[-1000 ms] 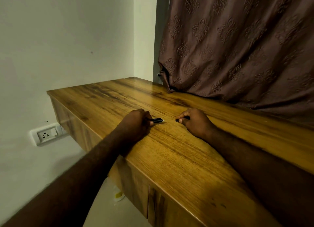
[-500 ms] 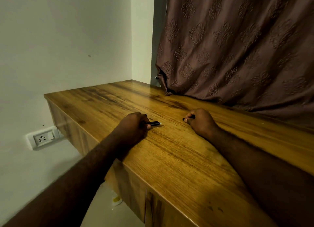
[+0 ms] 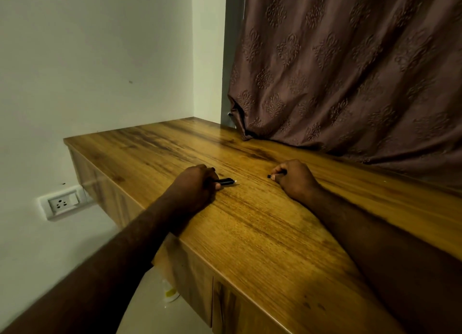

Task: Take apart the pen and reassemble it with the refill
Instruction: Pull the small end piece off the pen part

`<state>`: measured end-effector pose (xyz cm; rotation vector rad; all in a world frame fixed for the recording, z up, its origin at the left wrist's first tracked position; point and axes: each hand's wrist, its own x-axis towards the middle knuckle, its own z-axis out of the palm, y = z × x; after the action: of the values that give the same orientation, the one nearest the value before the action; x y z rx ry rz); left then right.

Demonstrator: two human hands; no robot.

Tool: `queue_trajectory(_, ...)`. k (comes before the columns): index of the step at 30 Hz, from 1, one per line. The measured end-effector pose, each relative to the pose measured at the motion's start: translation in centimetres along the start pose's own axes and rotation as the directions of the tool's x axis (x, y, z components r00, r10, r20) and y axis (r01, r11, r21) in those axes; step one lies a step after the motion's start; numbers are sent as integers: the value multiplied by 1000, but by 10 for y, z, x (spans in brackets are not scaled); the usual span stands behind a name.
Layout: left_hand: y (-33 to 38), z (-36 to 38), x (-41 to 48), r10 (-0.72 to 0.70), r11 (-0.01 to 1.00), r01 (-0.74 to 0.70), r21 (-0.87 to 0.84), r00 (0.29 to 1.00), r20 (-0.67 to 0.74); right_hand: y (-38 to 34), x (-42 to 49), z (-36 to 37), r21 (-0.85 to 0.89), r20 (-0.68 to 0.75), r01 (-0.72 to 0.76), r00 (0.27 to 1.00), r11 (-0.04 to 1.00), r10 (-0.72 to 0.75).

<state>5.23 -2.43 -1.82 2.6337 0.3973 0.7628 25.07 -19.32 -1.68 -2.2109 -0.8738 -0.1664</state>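
Both my hands rest on the wooden desk (image 3: pixel 250 233). My left hand (image 3: pixel 195 183) is closed around a black pen body (image 3: pixel 226 181); its pale tip sticks out to the right, low over the wood. My right hand (image 3: pixel 295 177) is closed on a second black pen piece (image 3: pixel 269 176), of which only a short dark end shows past the fingers. A gap of bare wood separates the two pieces. Most of each piece is hidden inside the fists. No separate refill is visible.
A brown patterned curtain (image 3: pixel 350 71) hangs onto the desk's back edge at the right. A white wall with a socket (image 3: pixel 62 203) lies to the left below desk level. A small pale container (image 3: pixel 171 293) sits on the floor under the desk.
My hands have drawn apart: the right hand moved right with its piece and the gap between the two pen pieces widened. The left hand stayed roughly in place.
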Motion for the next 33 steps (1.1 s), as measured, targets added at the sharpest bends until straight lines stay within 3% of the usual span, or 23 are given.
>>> queue_trajectory(5, -1, 1, 0, 4, 1000, -4, 8, 1000, -4, 2, 2, 2, 13, -3, -13, 1000, 1000, 13)
queue_trajectory(9, -1, 1, 0, -6, 1000, 6, -2, 1000, -8, -6, -3, -7, 163, -302, 24, 953, 986, 27)
queue_trajectory(11, -1, 1, 0, -2, 1000, 2, -6, 1000, -10, -8, -7, -8, 194, -349, 44, 937, 980, 28)
queue_trajectory(16, -1, 0, -1, 8, 1000, -8, -20, 1000, -14, -9, -10, 1, 76, -212, 89, 975, 993, -72)
queue_trajectory(21, -1, 2, -2, -16, 998, 15, -65, 1000, -16, -5, -9, 3, 10, -119, 56, 991, 998, -55)
queue_trajectory(33, -2, 2, -1, -29, 997, 28, -76, 1000, -7, -5, -8, 3, -32, -84, 65, 994, 997, -67)
